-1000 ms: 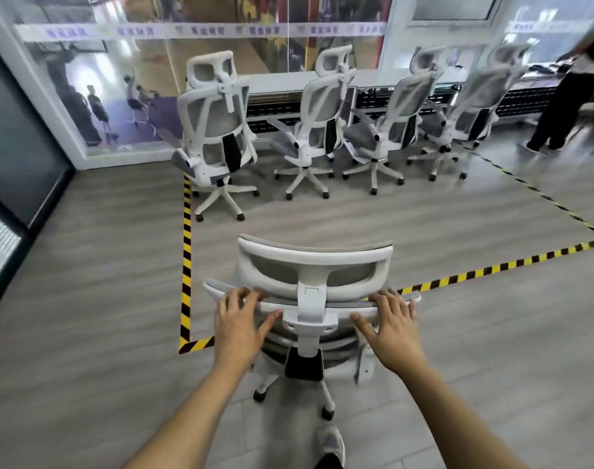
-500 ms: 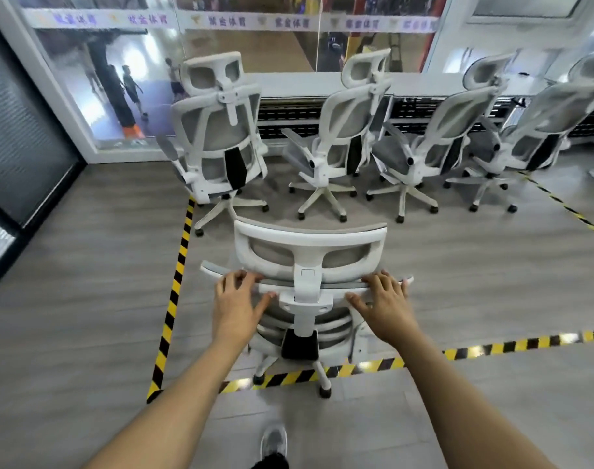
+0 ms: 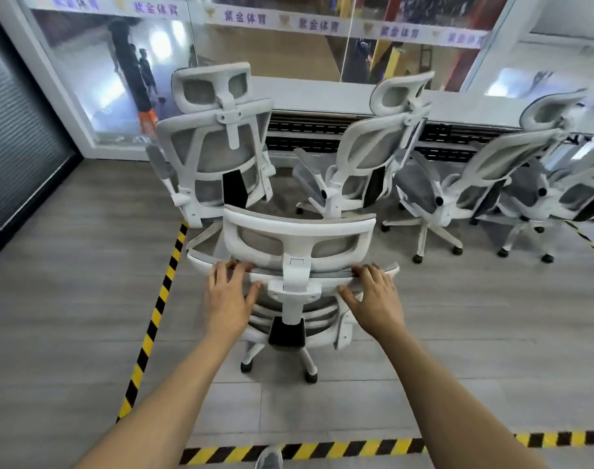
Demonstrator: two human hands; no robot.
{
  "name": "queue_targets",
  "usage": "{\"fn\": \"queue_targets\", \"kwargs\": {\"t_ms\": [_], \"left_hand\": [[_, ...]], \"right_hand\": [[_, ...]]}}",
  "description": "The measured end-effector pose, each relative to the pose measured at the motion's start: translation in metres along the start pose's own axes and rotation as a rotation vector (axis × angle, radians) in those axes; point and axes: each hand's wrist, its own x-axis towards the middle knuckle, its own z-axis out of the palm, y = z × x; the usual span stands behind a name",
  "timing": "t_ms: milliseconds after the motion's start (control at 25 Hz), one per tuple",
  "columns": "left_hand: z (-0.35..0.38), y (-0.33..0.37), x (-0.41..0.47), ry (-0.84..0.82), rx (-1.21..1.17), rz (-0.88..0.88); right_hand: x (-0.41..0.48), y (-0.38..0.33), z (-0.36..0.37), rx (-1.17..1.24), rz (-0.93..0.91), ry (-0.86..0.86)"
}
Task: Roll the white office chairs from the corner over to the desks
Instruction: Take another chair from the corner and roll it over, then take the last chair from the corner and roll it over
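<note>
The white office chair [image 3: 299, 245] stands on the grey floor [image 3: 69, 282] inside the area marked with hazard tape [image 3: 153, 319]. Its back is to the person and its seat faces the row of parked chairs. The left grip [image 3: 226, 292] and right grip [image 3: 377, 296] sit on the top rail of the backrest, one on each side of the headrest post. On each, the fingers are hooked over the rail and the thumb is spread against the near side, so both clasp the frame rather than lie flat on it. Holding it wide and high like this probably helps steer a chair on swivelling casters: each side can be pushed or pulled to turn it, and the post stays clear between the wrists.

Room ahead is tight. The leftmost parked chair [image 3: 214, 154] is just beyond the headrest, and the second parked chair [image 3: 366, 154] has an armrest very close on the right. The third parked chair [image 3: 485, 184] and fourth parked chair [image 3: 559, 198] fill the row towards the right edge, with the glass wall [image 3: 289, 45] behind them all. Open floor lies left of the tape, to the right in front of the row, and behind the person, where a shoe [image 3: 269, 458] stands on the near stripe. No desk is in view, so reaching one likely means pulling back or swinging round, minding the base legs near the feet.
</note>
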Motion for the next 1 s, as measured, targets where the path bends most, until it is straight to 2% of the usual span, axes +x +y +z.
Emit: {"fn": "queue_targets", "kwargs": {"t_ms": [200,320,440,560,760,1000], "left_hand": [[0.009,0.013,0.055,-0.075,0.072,-0.047],[0.004,0.026,0.049,-0.144,0.108,-0.075],[-0.004,0.051,0.025,-0.123,0.044,-0.177],[-0.025,0.075,-0.016,-0.003,-0.028,-0.249],[-0.096,0.102,-0.117,0.29,0.082,-0.428],[-0.216,0.085,-0.315,0.612,0.175,-0.711]], "right_hand": [[0.066,0.01,0.008,0.004,-0.082,-0.023],[0.081,0.013,0.004,0.046,-0.143,-0.023],[0.082,0.001,-0.009,0.169,-0.202,0.048],[0.066,-0.028,-0.02,0.267,-0.384,0.109],[0.007,-0.116,-0.033,0.459,-0.743,-0.062],[-0.165,-0.262,-0.033,0.615,-1.138,-0.253]]}}
